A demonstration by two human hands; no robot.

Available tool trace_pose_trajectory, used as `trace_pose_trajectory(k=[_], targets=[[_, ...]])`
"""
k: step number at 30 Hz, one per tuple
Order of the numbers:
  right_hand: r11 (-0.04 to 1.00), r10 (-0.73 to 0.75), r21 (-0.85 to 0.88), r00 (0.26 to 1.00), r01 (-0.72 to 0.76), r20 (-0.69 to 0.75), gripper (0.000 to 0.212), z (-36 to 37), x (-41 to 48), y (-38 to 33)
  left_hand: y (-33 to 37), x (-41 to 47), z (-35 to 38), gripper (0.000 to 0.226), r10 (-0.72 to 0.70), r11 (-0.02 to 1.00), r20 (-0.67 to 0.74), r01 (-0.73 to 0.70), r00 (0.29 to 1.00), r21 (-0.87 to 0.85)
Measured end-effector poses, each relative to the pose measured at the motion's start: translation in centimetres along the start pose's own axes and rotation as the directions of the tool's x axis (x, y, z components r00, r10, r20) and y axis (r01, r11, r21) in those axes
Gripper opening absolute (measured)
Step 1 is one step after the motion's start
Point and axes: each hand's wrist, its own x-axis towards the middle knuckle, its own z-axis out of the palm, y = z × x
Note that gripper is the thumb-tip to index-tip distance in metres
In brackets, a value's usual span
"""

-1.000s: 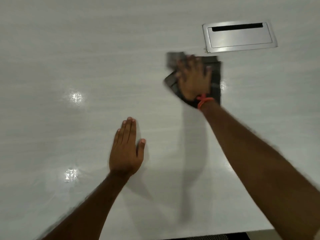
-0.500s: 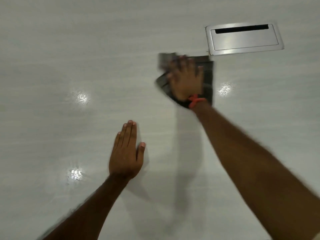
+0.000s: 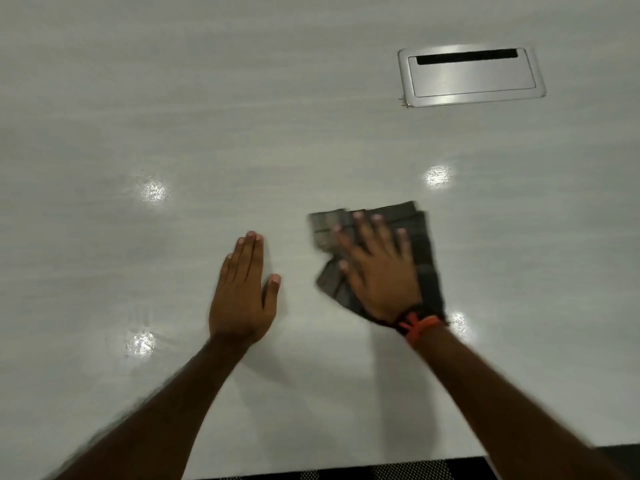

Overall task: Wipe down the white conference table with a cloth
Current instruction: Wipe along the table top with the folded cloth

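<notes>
A folded dark grey cloth (image 3: pixel 424 251) lies flat on the white conference table (image 3: pixel 173 116), right of centre. My right hand (image 3: pixel 379 268) presses down on it with spread, straight fingers and covers its middle; an orange band sits on that wrist. My left hand (image 3: pixel 242 292) rests flat on the bare tabletop a little to the left of the cloth, fingers together and straight, holding nothing.
A brushed metal cable hatch (image 3: pixel 471 76) with a dark slot is set flush into the table at the back right. Ceiling lights glare off the glossy top in several spots. The table's near edge (image 3: pixel 346 471) runs along the bottom, with dark floor below.
My right hand has dragged the cloth toward me, away from the metal hatch. My left hand has stayed flat in the same place.
</notes>
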Motion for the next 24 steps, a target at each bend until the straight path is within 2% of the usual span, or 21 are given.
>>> trace_pose_trajectory(k=[2, 5, 7, 9, 11, 13, 15, 16, 17, 19, 22, 24], targets=[[0.981, 0.188, -0.04, 0.981, -0.19, -0.037, 0.061, -1.2, 0.5, 6.0, -0.1, 0.0, 0.1, 0.067, 0.0, 1.0, 0.004, 0.0, 1.0, -0.004], [0.889, 0.456, 0.004, 0.885, -0.458, -0.098, 0.063, -3.5, 5.9, 13.3, -0.1, 0.0, 0.1, 0.067, 0.002, 1.0, -0.004, -0.002, 1.0, 0.006], [0.85, 0.526, 0.085, 0.846, -0.519, -0.087, 0.063, -4.6, 10.6, 14.1, -0.1, 0.0, 0.1, 0.067, 0.011, 1.0, -0.007, -0.01, 1.0, 0.006], [0.837, 0.545, 0.103, 0.835, -0.537, -0.078, 0.062, -4.7, 14.1, 11.9, -0.1, 0.0, 0.1, 0.067, 0.015, 1.0, -0.006, -0.014, 1.0, 0.009], [0.892, 0.452, 0.07, 0.888, -0.447, -0.091, 0.061, -3.7, 14.5, 7.3, -0.1, 0.0, 0.0, 0.067, 0.011, 1.0, -0.005, -0.011, 1.0, 0.011], [0.979, 0.202, -0.026, 0.978, -0.203, -0.057, 0.06, -1.9, 10.6, 2.5, -0.1, 0.1, 0.0, 0.067, 0.01, 1.0, -0.005, -0.01, 1.0, 0.005], [0.999, -0.025, -0.046, 1.0, 0.025, 0.016, 0.058, -0.7, 5.3, 1.2, 0.0, 0.1, -0.1, 0.067, 0.01, 1.0, -0.011, -0.01, 1.0, 0.007], [0.997, -0.062, -0.052, 0.998, 0.063, 0.014, 0.058, -0.7, 3.6, 2.5, 0.0, 0.1, -0.1, 0.067, 0.01, 1.0, -0.016, -0.01, 1.0, 0.01], [0.998, -0.035, -0.052, 0.999, 0.035, 0.003, 0.058, -1.1, 3.0, 4.6, 0.0, 0.0, 0.0, 0.067, 0.009, 1.0, -0.02, -0.009, 1.0, 0.016], [0.985, 0.152, -0.069, 0.987, -0.156, -0.052, 0.06, -2.5, 4.5, 10.1, 0.0, 0.0, 0.0, 0.067, 0.013, 1.0, -0.027, -0.012, 1.0, 0.027], [0.886, 0.464, 0.036, 0.881, -0.463, -0.096, 0.061, -5.0, 10.1, 15.1, -0.1, -0.1, 0.1, 0.066, 0.015, 0.999, -0.031, -0.014, 0.999, 0.033], [0.834, 0.551, 0.096, 0.829, -0.543, -0.097, 0.061, -5.2, 12.7, 13.5, -0.1, -0.1, 0.2, 0.066, 0.021, 0.999, -0.031, -0.02, 0.999, 0.034]])
